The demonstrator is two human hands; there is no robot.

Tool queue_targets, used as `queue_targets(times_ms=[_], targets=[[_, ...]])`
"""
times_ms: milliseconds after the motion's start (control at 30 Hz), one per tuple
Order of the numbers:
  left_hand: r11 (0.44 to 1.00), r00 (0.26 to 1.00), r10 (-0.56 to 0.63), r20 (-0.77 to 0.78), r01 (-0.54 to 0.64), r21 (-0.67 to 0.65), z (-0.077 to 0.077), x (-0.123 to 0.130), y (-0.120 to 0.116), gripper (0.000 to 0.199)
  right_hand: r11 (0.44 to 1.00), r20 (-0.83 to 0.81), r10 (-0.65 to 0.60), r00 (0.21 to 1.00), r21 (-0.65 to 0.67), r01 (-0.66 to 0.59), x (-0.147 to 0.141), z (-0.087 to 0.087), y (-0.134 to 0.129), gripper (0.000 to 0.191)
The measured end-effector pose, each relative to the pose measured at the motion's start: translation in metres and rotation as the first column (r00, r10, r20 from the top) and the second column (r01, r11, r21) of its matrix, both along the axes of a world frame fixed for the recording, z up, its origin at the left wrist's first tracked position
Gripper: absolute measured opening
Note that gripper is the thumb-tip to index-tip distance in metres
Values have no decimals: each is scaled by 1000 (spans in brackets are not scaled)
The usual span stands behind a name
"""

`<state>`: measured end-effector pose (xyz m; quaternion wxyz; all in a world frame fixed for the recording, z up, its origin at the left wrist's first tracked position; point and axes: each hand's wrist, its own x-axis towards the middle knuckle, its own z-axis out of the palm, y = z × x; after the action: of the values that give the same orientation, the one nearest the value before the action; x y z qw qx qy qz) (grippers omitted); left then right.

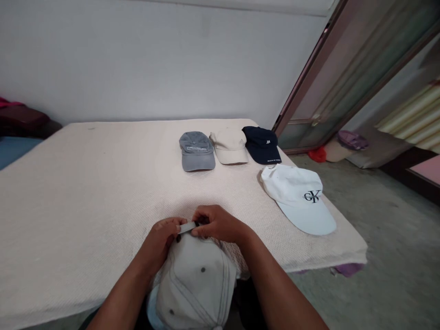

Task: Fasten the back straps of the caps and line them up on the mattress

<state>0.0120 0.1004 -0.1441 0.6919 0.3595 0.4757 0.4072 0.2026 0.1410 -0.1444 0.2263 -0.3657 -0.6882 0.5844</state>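
A light grey baseball cap point(195, 279) with dark eyelets and a pale blue brim edge is at the near edge of the bed, its back strap point(187, 227) turned away from me. My left hand point(165, 233) is closed on the left end of that strap, thumb and fingers pinching it. At the strap's other end my right hand point(215, 222) is closed too, fingers curled by a small dark fastener. What exactly the right fingertips grip there is partly hidden.
Across the bed point(85, 197) lie a grey cap point(197, 151), a beige cap point(229, 145) and a navy cap point(261, 144) in a row. A white cap point(297, 195) with black letters lies near the right edge. Behind is a wall point(154, 59); concrete floor point(388, 220) is at right.
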Motion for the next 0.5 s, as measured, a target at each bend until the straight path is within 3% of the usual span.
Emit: queue_targets(times_ms=[200, 400, 500], targets=[[998, 994, -34, -103, 28, -62, 1, 4, 0, 23, 997, 39, 3, 999, 76, -6, -1, 0, -2, 19], [970, 970, -227, -84, 219, -102, 3, 10, 0, 25, 992, 65, 31, 997, 116, -38, -5, 2, -5, 17], [969, 971, -229, -67, 220, -114, 2, 9, 0, 25, 994, 52, 26, 998, 107, -31, -4, 2, -6, 17]])
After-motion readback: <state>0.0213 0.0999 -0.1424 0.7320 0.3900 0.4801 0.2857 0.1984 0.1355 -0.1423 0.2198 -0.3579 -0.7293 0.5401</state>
